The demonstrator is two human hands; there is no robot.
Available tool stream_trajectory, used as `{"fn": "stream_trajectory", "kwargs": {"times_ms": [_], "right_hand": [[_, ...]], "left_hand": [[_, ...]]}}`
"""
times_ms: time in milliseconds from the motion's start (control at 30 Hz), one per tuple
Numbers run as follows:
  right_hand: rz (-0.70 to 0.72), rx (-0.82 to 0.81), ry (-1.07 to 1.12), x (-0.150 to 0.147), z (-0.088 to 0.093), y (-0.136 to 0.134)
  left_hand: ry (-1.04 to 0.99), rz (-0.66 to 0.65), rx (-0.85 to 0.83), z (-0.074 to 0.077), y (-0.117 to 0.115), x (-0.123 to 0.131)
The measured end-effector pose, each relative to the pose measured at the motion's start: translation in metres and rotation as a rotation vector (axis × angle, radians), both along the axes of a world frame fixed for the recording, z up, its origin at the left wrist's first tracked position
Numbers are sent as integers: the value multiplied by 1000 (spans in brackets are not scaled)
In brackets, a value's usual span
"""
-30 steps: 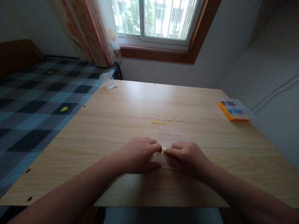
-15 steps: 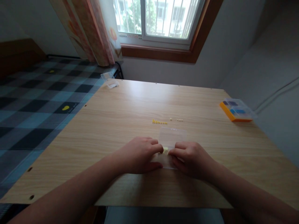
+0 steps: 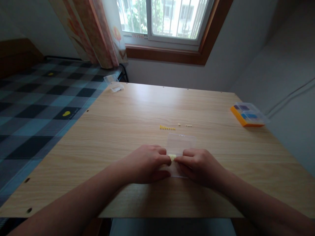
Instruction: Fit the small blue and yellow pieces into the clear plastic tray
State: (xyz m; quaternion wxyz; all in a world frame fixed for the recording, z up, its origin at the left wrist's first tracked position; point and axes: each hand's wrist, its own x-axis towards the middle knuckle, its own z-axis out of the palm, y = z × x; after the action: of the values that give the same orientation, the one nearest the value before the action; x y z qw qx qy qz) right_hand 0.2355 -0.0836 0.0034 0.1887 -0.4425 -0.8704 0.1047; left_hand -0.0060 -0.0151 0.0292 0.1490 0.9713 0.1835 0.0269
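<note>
My left hand (image 3: 147, 164) and my right hand (image 3: 197, 165) rest on the wooden table (image 3: 123, 114), fingertips meeting over a small pale yellow piece (image 3: 172, 157). Both hands are closed in a pinch on that piece. Under and just beyond the fingertips lies a clear plastic box (image 3: 180, 144), partly hidden by my right hand. Further out sit a short row of yellow beads (image 3: 167, 128) and a few white beads (image 3: 187, 125).
An orange box with a clear lid (image 3: 247, 115) sits at the table's right edge. A small clear container (image 3: 113, 82) stands at the far left corner. A checked blue bedcover (image 3: 36, 105) lies left of the table; a window and curtain are behind.
The fingertips drew slightly apart half a second ago, showing more of the yellow piece, and have closed together again. The view shifted a little.
</note>
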Motion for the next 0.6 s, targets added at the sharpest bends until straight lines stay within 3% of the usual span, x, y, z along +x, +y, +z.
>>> {"fn": "stream_trajectory", "kwargs": {"times_ms": [600], "right_hand": [[1, 18, -65, -1, -2, 2]], "left_hand": [[41, -17, 0, 0, 0, 1]]}}
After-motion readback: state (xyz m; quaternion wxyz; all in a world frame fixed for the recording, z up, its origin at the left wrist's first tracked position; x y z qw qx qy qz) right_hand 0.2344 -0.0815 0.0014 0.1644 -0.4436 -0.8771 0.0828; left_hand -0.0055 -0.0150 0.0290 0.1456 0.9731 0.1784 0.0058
